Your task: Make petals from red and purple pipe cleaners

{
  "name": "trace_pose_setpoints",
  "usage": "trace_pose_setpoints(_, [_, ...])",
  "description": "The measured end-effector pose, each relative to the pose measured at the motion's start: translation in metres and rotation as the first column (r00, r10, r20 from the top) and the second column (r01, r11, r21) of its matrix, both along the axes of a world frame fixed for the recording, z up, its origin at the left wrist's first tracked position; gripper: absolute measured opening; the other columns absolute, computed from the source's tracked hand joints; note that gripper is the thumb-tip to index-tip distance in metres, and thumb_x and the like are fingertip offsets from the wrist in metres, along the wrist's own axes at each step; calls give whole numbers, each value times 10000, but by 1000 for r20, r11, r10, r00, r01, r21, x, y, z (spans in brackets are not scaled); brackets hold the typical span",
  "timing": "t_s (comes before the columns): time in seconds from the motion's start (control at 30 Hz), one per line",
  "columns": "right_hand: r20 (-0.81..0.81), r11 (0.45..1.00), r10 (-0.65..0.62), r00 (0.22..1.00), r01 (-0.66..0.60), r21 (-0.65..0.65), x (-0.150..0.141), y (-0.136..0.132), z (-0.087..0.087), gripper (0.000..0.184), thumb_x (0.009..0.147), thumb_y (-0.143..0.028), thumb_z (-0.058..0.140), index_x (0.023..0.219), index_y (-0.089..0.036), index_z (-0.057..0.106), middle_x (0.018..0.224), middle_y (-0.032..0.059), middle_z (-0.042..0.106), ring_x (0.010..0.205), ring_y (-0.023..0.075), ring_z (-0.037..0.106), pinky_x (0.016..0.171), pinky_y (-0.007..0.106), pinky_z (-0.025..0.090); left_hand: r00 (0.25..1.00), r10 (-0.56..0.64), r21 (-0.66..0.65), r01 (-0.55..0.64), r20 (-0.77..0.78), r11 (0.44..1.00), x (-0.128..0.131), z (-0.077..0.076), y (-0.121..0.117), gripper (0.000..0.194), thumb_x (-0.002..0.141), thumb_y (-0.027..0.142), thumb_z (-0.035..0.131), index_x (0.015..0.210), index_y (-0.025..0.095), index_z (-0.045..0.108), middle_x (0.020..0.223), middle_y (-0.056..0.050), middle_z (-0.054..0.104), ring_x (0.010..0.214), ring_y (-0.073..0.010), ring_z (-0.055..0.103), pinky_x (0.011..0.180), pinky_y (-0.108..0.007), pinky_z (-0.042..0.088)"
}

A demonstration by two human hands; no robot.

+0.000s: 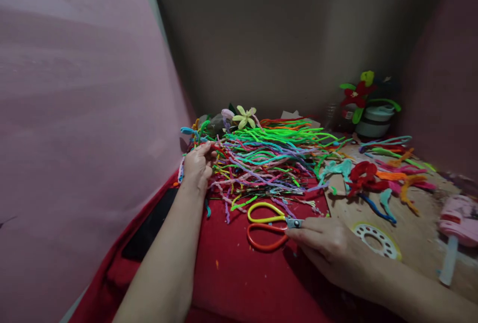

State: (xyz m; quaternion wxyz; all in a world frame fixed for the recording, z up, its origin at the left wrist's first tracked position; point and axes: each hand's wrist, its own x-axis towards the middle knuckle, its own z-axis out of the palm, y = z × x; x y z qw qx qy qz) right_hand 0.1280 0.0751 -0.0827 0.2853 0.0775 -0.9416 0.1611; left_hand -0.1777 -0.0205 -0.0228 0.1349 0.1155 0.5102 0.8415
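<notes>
My right hand (332,248) is closed around the blades of a pair of scissors (294,223). Their yellow and red handle loops point left over the red cloth, and the blades are hidden by my fingers. At the left end of a wide heap of coloured pipe cleaners (276,136), my left hand (197,166) is closed, with a red pipe cleaner (220,149) at its fingertips. Green, blue, purple and pink stems spread to the right of that hand. A pale yellow pipe cleaner flower (245,117) rests behind the heap.
Red cloth (231,273) covers the front, with a dark flat object (149,233) by my left forearm. On the board at right lie bent pipe cleaners (364,176), a white tape roll (377,241) and a pink glue gun (461,221). Behind them stands a lidded container (375,120).
</notes>
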Motion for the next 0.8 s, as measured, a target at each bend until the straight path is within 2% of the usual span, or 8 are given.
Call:
trace_pose_setpoints(0.17, [-10, 1000, -15, 1000, 15, 6, -1, 1, -1, 277, 851, -105, 402, 951, -147, 657, 619, 37, 601, 538, 118, 539, 492, 227, 376, 999, 17, 171, -24, 39, 985, 0, 7, -4, 65, 744, 125, 550, 687, 122, 581, 558, 8, 612, 406, -56, 499, 375, -174, 338])
trace_pose_setpoints(0.3, [-12, 1000, 1, 1000, -1, -5, -1, 2, -1, 279, 861, -109, 392, 934, -144, 659, 616, 36, 600, 532, 114, 531, 495, 225, 385, 998, 19, 248, -34, 64, 968, -2, 8, -7, 113, 793, 128, 509, 689, 144, 550, 586, 4, 629, 410, -50, 495, 391, -174, 341])
trace_pose_setpoints(0.47, [-19, 1000, 6, 1000, -6, -7, 0, 1, -1, 271, 862, -114, 400, 955, -142, 652, 638, 40, 610, 559, 126, 551, 504, 238, 392, 999, -35, 261, 26, 31, 965, 1, 9, -9, 103, 811, 197, 537, 714, 165, 548, 543, 35, 565, 377, -46, 446, 391, -181, 326])
trace_pose_setpoints(0.6, [-13, 1000, -3, 1000, 3, -14, 0, 1, -1, 267, 857, -115, 407, 948, -150, 655, 633, 34, 611, 550, 129, 550, 499, 244, 383, 994, -63, 263, 83, -84, 961, 6, 17, -15, 138, 837, 254, 502, 751, 178, 578, 465, 75, 443, 325, -34, 347, 387, -182, 324])
trace_pose_setpoints(0.8, [-17, 1000, 7, 1000, -8, -18, -1, 2, -4, 255, 846, -119, 425, 957, -141, 654, 632, 39, 603, 543, 128, 542, 495, 242, 372, 976, -38, 190, 80, -217, 979, 10, 23, -17, 65, 784, 176, 548, 785, 159, 611, 427, 66, 452, 297, -40, 320, 333, -175, 246])
